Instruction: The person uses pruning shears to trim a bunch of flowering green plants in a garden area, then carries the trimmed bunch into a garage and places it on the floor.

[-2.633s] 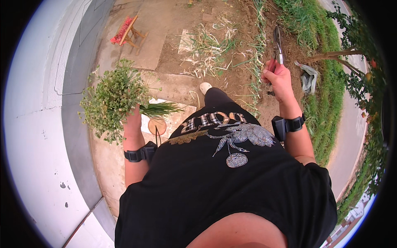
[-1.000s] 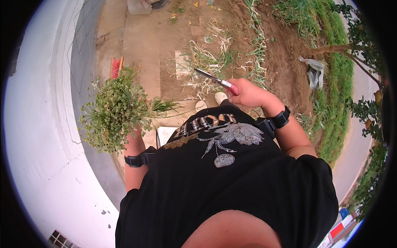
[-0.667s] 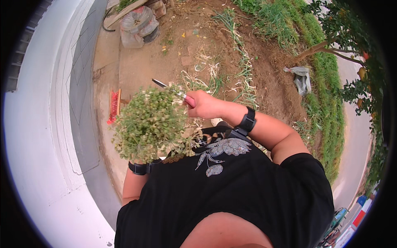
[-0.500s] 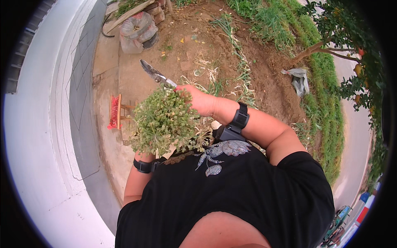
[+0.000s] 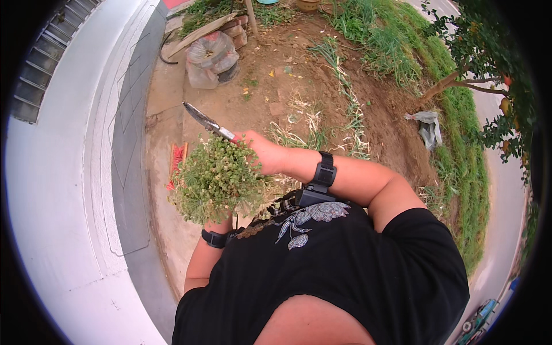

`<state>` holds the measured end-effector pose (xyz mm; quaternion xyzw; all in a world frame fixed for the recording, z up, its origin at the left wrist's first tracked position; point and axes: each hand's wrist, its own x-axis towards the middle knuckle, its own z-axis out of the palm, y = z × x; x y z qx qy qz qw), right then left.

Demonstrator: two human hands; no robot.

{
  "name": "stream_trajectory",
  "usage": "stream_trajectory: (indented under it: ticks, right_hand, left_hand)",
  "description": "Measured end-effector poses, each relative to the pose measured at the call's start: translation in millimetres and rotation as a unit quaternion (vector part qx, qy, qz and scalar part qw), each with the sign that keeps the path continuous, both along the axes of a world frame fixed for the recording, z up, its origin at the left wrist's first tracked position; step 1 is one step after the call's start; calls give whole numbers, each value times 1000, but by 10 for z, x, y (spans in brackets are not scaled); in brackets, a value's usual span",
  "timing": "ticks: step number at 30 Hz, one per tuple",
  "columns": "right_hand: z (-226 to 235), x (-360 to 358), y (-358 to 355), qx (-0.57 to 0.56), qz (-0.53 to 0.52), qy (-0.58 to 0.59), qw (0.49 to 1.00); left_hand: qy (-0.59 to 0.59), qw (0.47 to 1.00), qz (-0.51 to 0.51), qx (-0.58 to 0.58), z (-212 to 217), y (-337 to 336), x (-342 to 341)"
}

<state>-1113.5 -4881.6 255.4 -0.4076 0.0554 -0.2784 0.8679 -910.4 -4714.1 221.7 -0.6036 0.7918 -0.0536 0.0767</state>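
Note:
A bushy bunch of green plants [image 5: 215,178] is held up in front of my chest. My left hand [image 5: 214,225] grips it from below and is mostly hidden under the foliage; only the wrist with a black band shows. My right hand [image 5: 261,152] reaches across to the top right of the bunch and is shut on a pair of garden shears [image 5: 206,121], whose blades point up and to the left, above the plants.
A white wall [image 5: 63,190] runs down the left beside a concrete path [image 5: 167,98]. A red object [image 5: 177,158] lies on the path behind the bunch. A filled plastic bag [image 5: 211,56] sits at the top, with bare soil [image 5: 322,98], cut stalks, grass and a small tree [image 5: 477,69] to the right.
My right hand has swung the shears from far right across to the top of the bunch. My left hand has lifted the plants higher, toward the middle.

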Motion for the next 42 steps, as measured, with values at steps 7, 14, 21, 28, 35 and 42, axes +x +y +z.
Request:
stream_trajectory:
  ticks: [7,14,21,28,35,42]
  right_hand:
    - [238,-137,-206,-398,-199,75,893]
    - [194,-689,-1447,-318,-209,200,903]
    - [-184,-1574,-2680,-229,-185,263,919]
    - [-223,-1824,-3520,-142,-157,241,947]
    - [-177,-1829,-3935,-127,-118,205,963]
    - [-35,-1875,-4062,-66,-113,196,972]
  left_hand:
    - [-5,998,39,-51,49,-430,-53]
    - [-43,992,107,-58,215,-1537,-193]
    - [-93,976,191,-50,496,-2109,-391]
    - [-160,950,263,-58,655,-2438,-484]
    - [-208,921,319,-85,741,-2778,-515]
    - [-152,923,332,-120,926,-2941,-422]
